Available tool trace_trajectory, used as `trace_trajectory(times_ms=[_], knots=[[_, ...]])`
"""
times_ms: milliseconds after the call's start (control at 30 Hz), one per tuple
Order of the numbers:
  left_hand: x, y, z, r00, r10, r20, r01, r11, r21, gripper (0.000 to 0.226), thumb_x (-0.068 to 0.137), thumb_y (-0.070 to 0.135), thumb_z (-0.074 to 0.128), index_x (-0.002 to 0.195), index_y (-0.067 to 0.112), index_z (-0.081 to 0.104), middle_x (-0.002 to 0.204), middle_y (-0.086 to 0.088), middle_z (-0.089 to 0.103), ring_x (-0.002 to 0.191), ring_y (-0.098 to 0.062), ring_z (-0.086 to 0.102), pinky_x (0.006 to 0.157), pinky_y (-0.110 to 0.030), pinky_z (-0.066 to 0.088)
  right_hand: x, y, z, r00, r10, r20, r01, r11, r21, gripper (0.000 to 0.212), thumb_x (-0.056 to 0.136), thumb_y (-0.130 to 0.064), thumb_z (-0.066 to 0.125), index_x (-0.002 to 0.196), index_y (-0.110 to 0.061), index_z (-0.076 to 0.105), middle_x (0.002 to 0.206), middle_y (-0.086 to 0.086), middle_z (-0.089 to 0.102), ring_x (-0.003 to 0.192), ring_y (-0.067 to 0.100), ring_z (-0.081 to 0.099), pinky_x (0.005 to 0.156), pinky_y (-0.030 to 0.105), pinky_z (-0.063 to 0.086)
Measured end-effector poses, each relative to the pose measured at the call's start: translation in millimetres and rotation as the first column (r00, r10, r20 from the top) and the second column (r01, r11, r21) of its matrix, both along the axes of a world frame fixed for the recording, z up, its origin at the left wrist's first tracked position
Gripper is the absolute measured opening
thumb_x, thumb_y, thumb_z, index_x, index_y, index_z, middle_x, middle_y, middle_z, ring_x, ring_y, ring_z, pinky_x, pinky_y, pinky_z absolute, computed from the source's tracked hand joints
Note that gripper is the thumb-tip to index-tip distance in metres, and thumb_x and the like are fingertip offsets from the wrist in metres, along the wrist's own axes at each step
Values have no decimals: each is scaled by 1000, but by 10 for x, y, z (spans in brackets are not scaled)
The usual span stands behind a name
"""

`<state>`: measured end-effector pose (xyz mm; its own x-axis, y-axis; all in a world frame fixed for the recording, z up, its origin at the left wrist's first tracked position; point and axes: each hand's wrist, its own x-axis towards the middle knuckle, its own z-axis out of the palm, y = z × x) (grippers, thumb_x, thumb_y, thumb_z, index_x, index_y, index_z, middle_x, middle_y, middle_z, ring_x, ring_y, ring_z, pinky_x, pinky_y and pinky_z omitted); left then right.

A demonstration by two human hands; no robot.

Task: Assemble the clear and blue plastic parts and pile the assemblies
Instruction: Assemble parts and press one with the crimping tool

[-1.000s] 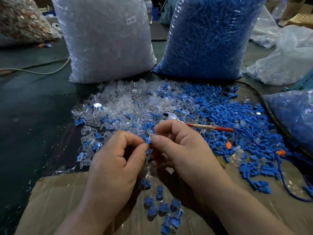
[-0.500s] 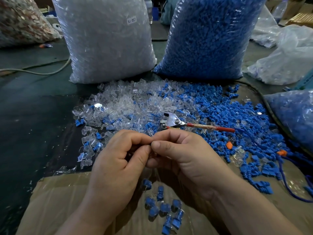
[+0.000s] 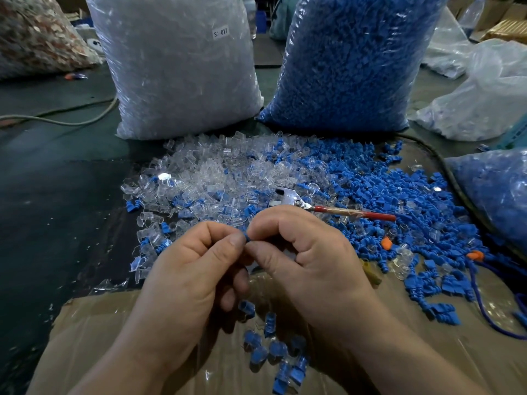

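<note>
I work in a small assembly workshop: a bulk sack of clear parts (image 3: 182, 67) and a sack of blue parts (image 3: 350, 61) stand behind a heap of loose pieces (image 3: 228, 172) spread across my work surface (image 3: 57, 209).

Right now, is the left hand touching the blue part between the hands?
Touching. Head view: the left hand pinches the blue part with thumb and forefinger, no gap; the right hand pinches its other side.

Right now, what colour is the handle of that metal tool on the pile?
Handle: red, tan wrap midway; head view.
</note>
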<state>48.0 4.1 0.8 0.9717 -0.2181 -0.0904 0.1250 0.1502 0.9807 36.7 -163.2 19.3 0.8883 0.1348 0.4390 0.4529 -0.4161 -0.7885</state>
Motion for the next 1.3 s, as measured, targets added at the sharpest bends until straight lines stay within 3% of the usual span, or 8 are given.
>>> trace_trajectory(times_ms=[233,367,533,667,767,833,1133,1300], knots=[[10,-22,40,998,4,-65,-11,995,-98,21,62,17,88,79,20,76,68,-9,66,52,-12,59,39,-19,43,0,-10,-28,998,-10,64,19,990,-143,4,86,-14,70,90,-15,68,97,-12,64,95,6,61,83,26,49],[13,-43,64,997,24,-71,-30,995,-94,25,55,28,79,77,19,76,69,-8,67,51,-11,58,40,-19,44,-4,-29,-37,997,-15,70,27,984,-177,5,87,-17,67,92,-17,68,99,-13,64,98,5,60,84,25,48],[17,-50,47,992,83,-93,-91,992,-83,27,51,32,80,76,22,75,62,-10,61,47,-12,53,37,-20,42,-6,-126,17,981,-189,39,193,946,-260,24,87,-47,53,79,-25,57,93,-13,60,93,5,56,81,27,51],[20,-31,13,991,79,-112,-91,990,-110,19,60,24,78,78,21,74,63,-10,62,47,-14,54,38,-22,43,56,-426,85,892,-445,76,420,757,-501,23,89,-42,48,84,-22,59,101,-8,59,98,18,53,84,34,44],[33,-20,-12,989,71,-133,-86,990,-111,16,64,22,76,80,20,74,63,-12,61,45,-15,52,37,-23,42,91,-520,73,841,-539,-38,264,472,-841,54,87,-61,48,133,-33,39,133,-6,49,122,23,43,100,43,35],[50,-11,-29,989,75,-131,-89,990,-107,14,67,19,75,80,19,74,65,-12,63,47,-15,54,38,-22,43,107,-532,39,830,-554,-69,199,409,-890,68,84,-69,49,139,-35,28,136,-5,49,124,25,42,103,46,32],[63,21,-14,991,55,-124,-68,992,-102,16,66,21,75,82,19,75,66,-12,63,49,-16,54,39,-22,45,161,-585,90,822,-569,15,311,427,-849,47,82,-56,45,123,-33,50,102,-10,59,102,20,43,90,43,31],[80,40,-50,993,91,-81,-102,985,-138,13,72,21,74,84,21,74,66,-9,63,49,-15,53,38,-24,43,68,-516,199,889,-458,-21,373,749,-548,34,81,-55,40,112,-41,43,85,-22,49,77,3,46,65,27,35]])
